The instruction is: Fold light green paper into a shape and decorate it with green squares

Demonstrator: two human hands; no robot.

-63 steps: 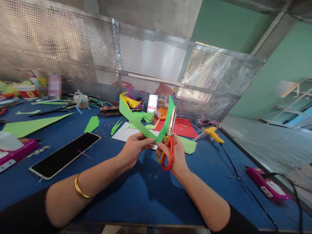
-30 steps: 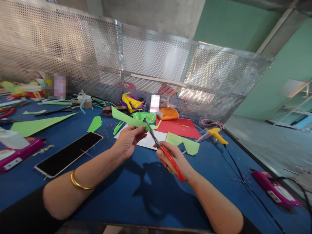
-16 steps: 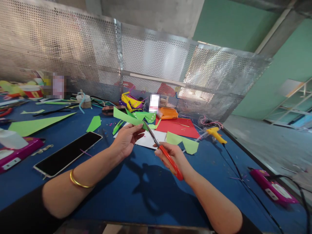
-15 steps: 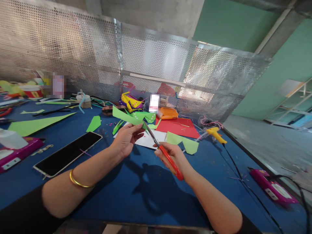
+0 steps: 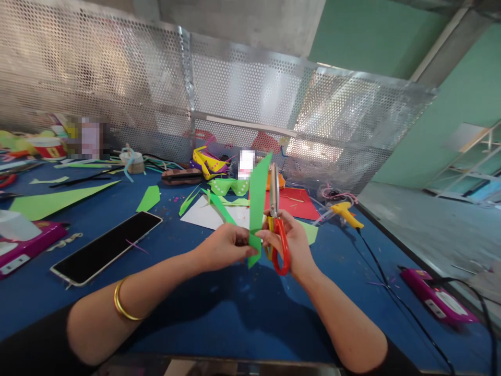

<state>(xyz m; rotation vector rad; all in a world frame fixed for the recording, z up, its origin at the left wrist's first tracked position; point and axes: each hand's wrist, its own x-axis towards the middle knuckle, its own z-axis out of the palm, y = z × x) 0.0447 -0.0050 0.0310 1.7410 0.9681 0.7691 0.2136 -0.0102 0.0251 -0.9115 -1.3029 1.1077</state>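
Observation:
My left hand (image 5: pixel 229 248) pinches the lower end of an upright green paper strip (image 5: pixel 259 193). A narrower green strip (image 5: pixel 221 207) slants up and left from behind its fingers; whether the hand grips it I cannot tell. My right hand (image 5: pixel 293 243) is wrapped round the scissors (image 5: pixel 280 245), which have red and yellow handles. Their blades point upward, close together, just right of the upright strip. The right thumb reaches across to the strip's lower part. Behind the hands, green paper glasses (image 5: pixel 229 186) and a white sheet (image 5: pixel 198 214) lie on the blue table (image 5: pixel 188 318).
A phone (image 5: pixel 109 248) lies to the left, below a large green paper piece (image 5: pixel 58 198). Red paper (image 5: pixel 299 203) and a yellow glue gun (image 5: pixel 347 215) are at right. Its black cord runs past a purple power strip (image 5: pixel 438 295). A perforated metal screen (image 5: pixel 242 89) stands behind.
The green strip has swung from nearly level to upright and moved right. The scissors have turned upward, away from the paper. A narrower green strip now shows by my left hand.

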